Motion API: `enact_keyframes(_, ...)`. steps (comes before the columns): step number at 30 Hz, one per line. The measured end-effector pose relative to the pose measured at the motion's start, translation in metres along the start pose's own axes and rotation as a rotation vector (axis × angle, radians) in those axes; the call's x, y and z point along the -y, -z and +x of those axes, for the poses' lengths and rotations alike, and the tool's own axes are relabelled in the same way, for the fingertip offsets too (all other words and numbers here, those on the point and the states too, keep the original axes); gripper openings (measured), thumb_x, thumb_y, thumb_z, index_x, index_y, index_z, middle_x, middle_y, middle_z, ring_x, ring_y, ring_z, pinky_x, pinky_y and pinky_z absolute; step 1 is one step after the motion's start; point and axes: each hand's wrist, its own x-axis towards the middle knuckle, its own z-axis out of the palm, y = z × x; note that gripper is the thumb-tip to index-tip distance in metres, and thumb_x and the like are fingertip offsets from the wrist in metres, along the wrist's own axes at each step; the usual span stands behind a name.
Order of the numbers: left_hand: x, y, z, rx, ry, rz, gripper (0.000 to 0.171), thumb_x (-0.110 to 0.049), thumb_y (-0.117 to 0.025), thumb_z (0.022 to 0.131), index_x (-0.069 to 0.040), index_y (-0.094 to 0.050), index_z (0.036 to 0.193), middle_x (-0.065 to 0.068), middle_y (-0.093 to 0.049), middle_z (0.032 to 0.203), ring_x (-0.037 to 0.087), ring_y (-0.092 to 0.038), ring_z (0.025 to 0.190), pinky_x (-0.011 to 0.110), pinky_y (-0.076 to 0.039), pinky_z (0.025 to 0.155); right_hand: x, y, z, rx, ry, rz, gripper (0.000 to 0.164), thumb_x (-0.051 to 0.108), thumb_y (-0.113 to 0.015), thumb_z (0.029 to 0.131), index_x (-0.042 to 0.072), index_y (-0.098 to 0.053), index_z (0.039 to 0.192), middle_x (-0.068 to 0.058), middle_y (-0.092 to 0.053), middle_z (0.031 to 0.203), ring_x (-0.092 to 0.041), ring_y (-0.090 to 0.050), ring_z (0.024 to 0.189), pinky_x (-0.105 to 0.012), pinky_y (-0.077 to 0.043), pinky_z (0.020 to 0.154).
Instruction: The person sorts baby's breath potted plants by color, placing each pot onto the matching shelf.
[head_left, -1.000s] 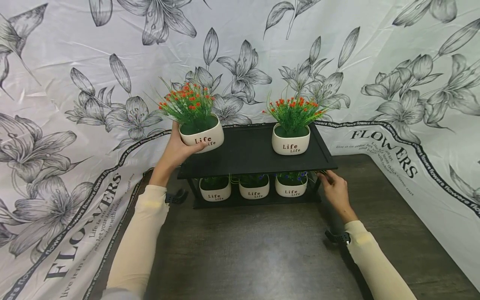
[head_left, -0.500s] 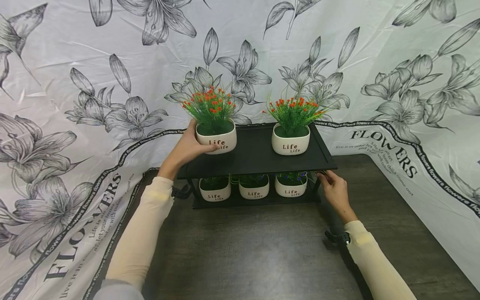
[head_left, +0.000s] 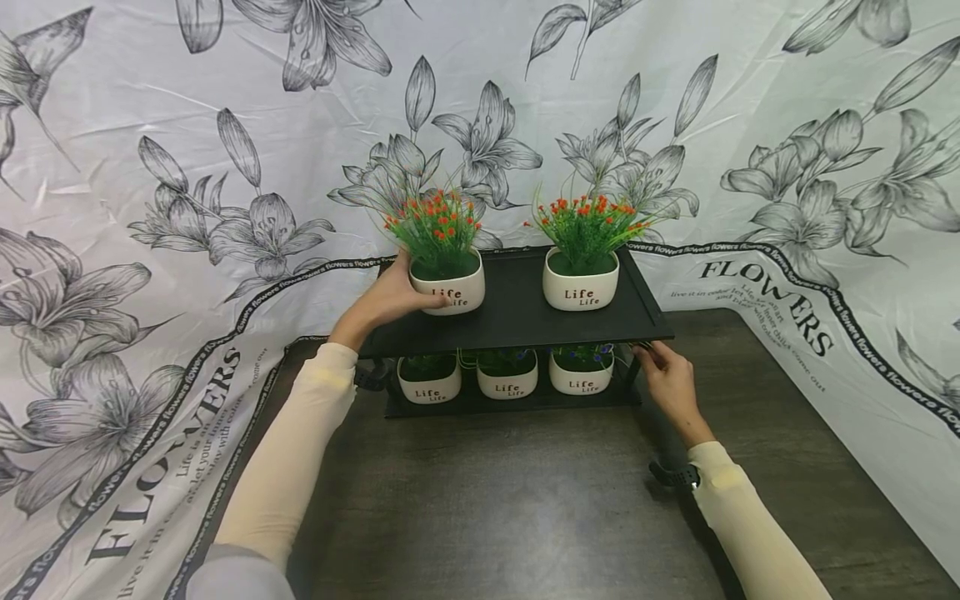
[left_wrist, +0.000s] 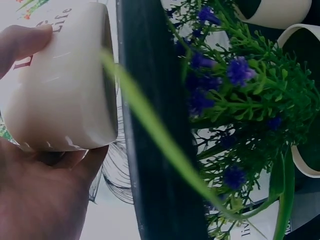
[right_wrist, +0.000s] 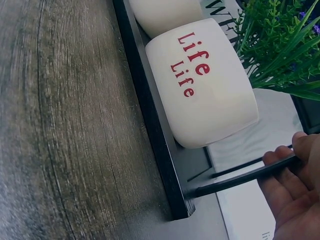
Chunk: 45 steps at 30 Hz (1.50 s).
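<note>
My left hand (head_left: 390,293) grips a white pot (head_left: 448,287) of orange-red flowers from its left side, thumb across the front lettering. The pot is upright over the left part of the black two-tier shelf (head_left: 510,321); whether its base touches the top is unclear. My right hand (head_left: 670,385) holds the right side post (right_wrist: 245,180) of the shelf, fingers curled round the thin black bar. A matching flower pot (head_left: 581,283) stands on the right part of the top tier. In the left wrist view, the held pot (left_wrist: 65,90) is close to the shelf's edge.
Three white pots (head_left: 507,383) stand in a row on the lower tier, with blue-purple flowers (left_wrist: 240,72) among their greenery. The shelf stands on a dark wooden table (head_left: 487,500). A flower-printed cloth (head_left: 675,100) hangs behind and at both sides.
My left hand has carried the flower pot to the right and lowered it toward the top tier, and its tilt has straightened. My right hand has stayed on the post.
</note>
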Motion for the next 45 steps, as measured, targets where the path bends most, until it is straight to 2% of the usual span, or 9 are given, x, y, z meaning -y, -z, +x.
enact_keyframes(5, 0.005, -0.002, 0.002, 0.026, 0.020, 0.048, 0.133, -0.040, -0.087, 0.086, -0.004, 0.009, 0.170, 0.028, -0.036, 0.166, 0.044, -0.047, 0.148, 0.061, -0.038, 0.124, 0.000, -0.001, 0.001, 0.001, 0.000, 0.008, 0.032, 0.016, -0.066, 0.108, 0.002, -0.072, 0.136, -0.026, -0.077, 0.119, -0.045, -0.077, 0.104, -0.014, -0.051, 0.072)
enact_keyframes(10, 0.009, -0.004, 0.002, 0.043, 0.032, 0.058, 0.135, -0.043, -0.086, 0.086, -0.006, 0.013, 0.170, 0.028, -0.032, 0.169, 0.045, -0.046, 0.149, 0.062, -0.036, 0.124, 0.001, 0.000, 0.001, -0.003, 0.002, 0.016, 0.031, 0.015, -0.066, 0.107, 0.001, -0.072, 0.135, -0.027, -0.076, 0.119, -0.047, -0.076, 0.105, -0.003, -0.042, 0.072)
enact_keyframes(13, 0.009, -0.004, 0.002, 0.059, 0.043, 0.050, 0.135, -0.042, -0.085, 0.088, -0.008, 0.018, 0.169, 0.029, -0.038, 0.165, 0.045, -0.048, 0.147, 0.062, -0.036, 0.124, 0.001, 0.000, 0.001, 0.001, 0.008, 0.027, 0.031, 0.015, -0.066, 0.108, 0.001, -0.072, 0.134, -0.027, -0.076, 0.119, -0.047, -0.076, 0.106, 0.002, -0.038, 0.073)
enact_keyframes(20, 0.010, -0.006, 0.001, 0.072, 0.053, 0.035, 0.133, -0.041, -0.084, 0.090, -0.008, 0.019, 0.169, 0.030, -0.045, 0.159, 0.045, -0.050, 0.146, 0.061, -0.035, 0.125, -0.002, -0.001, 0.002, -0.001, 0.002, 0.029, 0.031, 0.015, -0.066, 0.108, 0.000, -0.072, 0.134, -0.028, -0.076, 0.118, -0.048, -0.076, 0.105, -0.003, -0.045, 0.074)
enact_keyframes(26, 0.012, -0.008, 0.000, 0.071, 0.055, 0.029, 0.131, -0.041, -0.083, 0.091, -0.006, 0.016, 0.169, 0.030, -0.048, 0.155, 0.044, -0.052, 0.143, 0.061, -0.036, 0.125, -0.001, -0.001, 0.002, 0.003, -0.002, 0.031, 0.030, 0.014, -0.066, 0.108, -0.001, -0.073, 0.132, -0.028, -0.076, 0.117, -0.048, -0.076, 0.105, 0.003, -0.036, 0.072)
enact_keyframes(30, 0.014, -0.007, 0.000, 0.058, 0.002, -0.020, 0.128, -0.037, -0.085, 0.091, -0.009, 0.011, 0.171, 0.027, -0.041, 0.160, 0.043, -0.051, 0.144, 0.060, -0.037, 0.125, -0.002, 0.000, 0.003, 0.002, 0.007, 0.029, 0.029, 0.014, -0.066, 0.108, -0.002, -0.073, 0.131, -0.029, -0.076, 0.117, -0.049, -0.076, 0.105, 0.002, -0.037, 0.071)
enact_keyframes(36, 0.012, -0.002, -0.012, 0.015, -0.034, -0.022, 0.125, -0.041, -0.084, 0.091, -0.014, 0.007, 0.172, 0.021, -0.015, 0.177, 0.043, -0.026, 0.162, 0.062, -0.029, 0.129, -0.004, 0.000, 0.005, 0.009, 0.011, 0.014, 0.028, 0.014, -0.067, 0.107, 0.000, -0.074, 0.131, -0.027, -0.077, 0.116, -0.048, -0.076, 0.104, 0.001, -0.039, 0.072)
enact_keyframes(40, 0.012, 0.003, -0.029, -0.052, -0.051, 0.000, 0.112, -0.040, -0.081, 0.095, -0.013, -0.004, 0.172, 0.018, -0.022, 0.176, 0.038, -0.019, 0.165, 0.054, -0.021, 0.134, -0.005, 0.004, 0.007, 0.035, 0.014, -0.014, 0.027, 0.017, -0.066, 0.108, 0.003, -0.074, 0.130, -0.026, -0.078, 0.117, -0.046, -0.077, 0.104, -0.019, -0.055, 0.075)
enact_keyframes(45, 0.015, 0.006, -0.059, -0.189, -0.145, 0.012, 0.084, -0.028, -0.074, 0.102, -0.006, -0.026, 0.167, 0.018, -0.042, 0.165, 0.037, -0.036, 0.157, 0.054, -0.031, 0.130, -0.002, 0.012, 0.006, 0.076, -0.011, -0.052, 0.031, 0.027, -0.064, 0.110, 0.006, -0.074, 0.130, -0.026, -0.077, 0.119, -0.047, -0.076, 0.109, -0.062, -0.060, 0.087)
